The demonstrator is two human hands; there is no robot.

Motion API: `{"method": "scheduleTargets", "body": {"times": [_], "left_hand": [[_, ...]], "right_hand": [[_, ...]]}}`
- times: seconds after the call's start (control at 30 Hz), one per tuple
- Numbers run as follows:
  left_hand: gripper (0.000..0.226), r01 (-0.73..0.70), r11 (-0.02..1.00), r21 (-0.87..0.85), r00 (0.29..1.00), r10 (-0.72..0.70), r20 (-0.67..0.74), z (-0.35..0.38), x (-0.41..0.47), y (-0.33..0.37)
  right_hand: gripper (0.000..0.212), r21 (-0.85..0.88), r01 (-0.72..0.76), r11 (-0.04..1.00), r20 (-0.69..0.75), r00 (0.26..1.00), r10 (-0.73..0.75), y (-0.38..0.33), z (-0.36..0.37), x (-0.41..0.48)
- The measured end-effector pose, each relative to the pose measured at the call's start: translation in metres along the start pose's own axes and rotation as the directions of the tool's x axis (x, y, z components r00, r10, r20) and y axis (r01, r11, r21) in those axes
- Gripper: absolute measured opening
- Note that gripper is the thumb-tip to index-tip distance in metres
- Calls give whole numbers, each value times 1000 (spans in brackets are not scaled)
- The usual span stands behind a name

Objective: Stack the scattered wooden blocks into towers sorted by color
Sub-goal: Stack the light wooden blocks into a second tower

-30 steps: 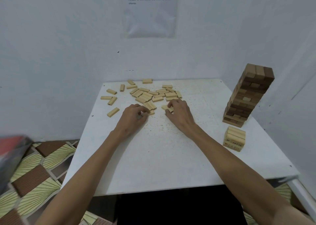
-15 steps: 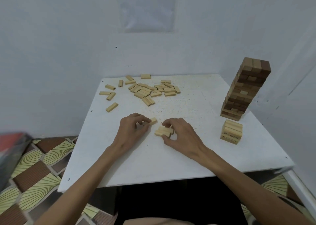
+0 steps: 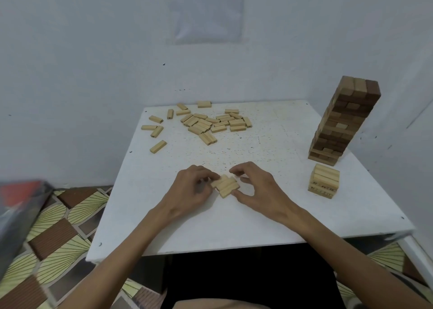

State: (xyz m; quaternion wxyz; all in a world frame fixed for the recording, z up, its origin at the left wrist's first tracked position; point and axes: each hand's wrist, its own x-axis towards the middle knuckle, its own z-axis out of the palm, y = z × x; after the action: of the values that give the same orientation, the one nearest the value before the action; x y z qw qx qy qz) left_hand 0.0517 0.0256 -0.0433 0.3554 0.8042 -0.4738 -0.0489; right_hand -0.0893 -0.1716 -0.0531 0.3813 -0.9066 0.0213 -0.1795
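Pale loose blocks: beyond grouped blocks; brown tower far right
Left hand, right hand: fingers closed on grouped blocks

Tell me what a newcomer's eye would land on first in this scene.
First, the tall dark-brown tower at the table's far right, visibly leaning, with a short light tower just in front of it. Next, the left hand and right hand squaring up a row of three light blocks at the centre. Behind them, loose light blocks lie scattered along the far edge.
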Motion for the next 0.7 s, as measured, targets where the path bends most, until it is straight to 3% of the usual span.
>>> {"method": "scheduleTargets", "body": {"times": [0.23,0.3,0.4,0.7], "left_hand": [[49,-71,996,51,996,67,62,5,-1,-10],[60,-90,988,129,994,82,67,5,-1,-11],[73,-59,995,76,992,50,112,1,2,-13],[65,25,1000,-17,996,-23,89,-3,10,-12]], "right_hand": [[42,-81,-42,996,-57,998,38,9,-3,0],[48,-94,-54,994,-19,998,53,6,-6,-2],[59,-114,-60,992,57,996,66,7,-7,-1],[69,39,-154,987,18,988,153,11,-6,6]]}}
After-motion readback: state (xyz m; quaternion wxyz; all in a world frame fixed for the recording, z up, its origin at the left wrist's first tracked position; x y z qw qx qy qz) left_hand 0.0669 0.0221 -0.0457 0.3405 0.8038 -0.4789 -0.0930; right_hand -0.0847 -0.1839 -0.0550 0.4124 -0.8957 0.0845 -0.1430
